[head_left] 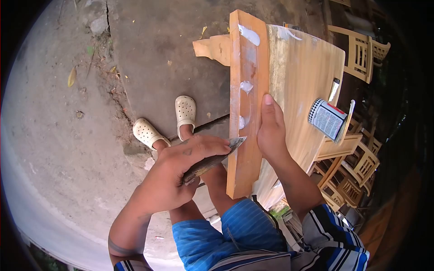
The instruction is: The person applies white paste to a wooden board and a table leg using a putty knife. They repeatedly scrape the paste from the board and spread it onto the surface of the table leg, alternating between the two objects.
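Note:
My left hand [174,171] is closed round a putty knife [205,167] with a worn, stained blade. The blade's tip touches the near edge of a wooden board [246,167], and my fingers press along it. White filler [248,35] lies in a long smear and several dabs down the board's face. On the board's far side my right hand [273,131] grips the edge, thumb on top; its other fingers are hidden. A carved wooden piece [214,49] juts from the board's left side near its upper end.
A wooden tabletop [303,77] beside the board carries a labelled can [326,119] and a dark-capped marker-like object [334,88]. Wooden chairs [361,54] stand to the right. My feet in cream clogs [185,110] are on the concrete floor [158,58], which has a crack.

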The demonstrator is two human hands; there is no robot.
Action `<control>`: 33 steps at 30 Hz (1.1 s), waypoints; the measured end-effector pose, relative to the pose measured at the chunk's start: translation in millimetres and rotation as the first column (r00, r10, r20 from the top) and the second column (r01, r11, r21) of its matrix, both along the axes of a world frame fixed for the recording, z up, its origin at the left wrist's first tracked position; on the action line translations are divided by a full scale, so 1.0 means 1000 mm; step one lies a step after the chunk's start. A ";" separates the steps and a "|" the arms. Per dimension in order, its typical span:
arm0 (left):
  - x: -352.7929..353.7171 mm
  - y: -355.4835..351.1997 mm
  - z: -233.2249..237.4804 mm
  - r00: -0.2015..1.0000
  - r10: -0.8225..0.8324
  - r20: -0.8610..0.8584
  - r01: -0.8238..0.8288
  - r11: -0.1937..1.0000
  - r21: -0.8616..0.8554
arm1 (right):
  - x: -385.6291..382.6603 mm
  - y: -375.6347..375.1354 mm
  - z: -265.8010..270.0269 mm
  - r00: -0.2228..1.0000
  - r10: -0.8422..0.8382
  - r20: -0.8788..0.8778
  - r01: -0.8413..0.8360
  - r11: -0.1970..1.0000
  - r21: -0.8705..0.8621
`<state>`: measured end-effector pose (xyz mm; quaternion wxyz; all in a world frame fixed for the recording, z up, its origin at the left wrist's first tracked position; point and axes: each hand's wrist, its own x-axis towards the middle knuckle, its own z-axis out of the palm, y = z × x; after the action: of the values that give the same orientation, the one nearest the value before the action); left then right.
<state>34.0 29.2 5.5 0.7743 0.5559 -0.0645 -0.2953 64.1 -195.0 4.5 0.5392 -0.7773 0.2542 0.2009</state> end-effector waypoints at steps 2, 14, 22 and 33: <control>-0.012 0.010 -0.010 0.955 -0.075 -0.287 0.024 0.984 -0.178 | -0.004 0.004 0.000 1.000 0.014 0.021 -0.013 0.998 -0.053; -0.036 -0.003 0.014 0.749 0.097 0.655 -0.346 0.901 0.263 | -0.001 0.054 -0.004 0.998 -0.063 0.017 0.060 0.987 0.149; -0.059 0.019 -0.017 0.601 -0.045 0.798 -0.410 0.840 0.356 | -0.011 0.065 0.003 0.991 0.009 -0.133 0.027 0.964 0.264; -0.081 0.033 -0.006 0.541 0.478 -0.692 -0.678 0.735 -0.022 | -0.004 0.067 0.012 0.993 0.109 0.037 -0.110 0.993 0.040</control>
<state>-47.3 62.4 -0.9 0.8718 0.2891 0.3527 -0.1788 60.2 -127.9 16.6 0.5478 -0.7821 0.1975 0.2218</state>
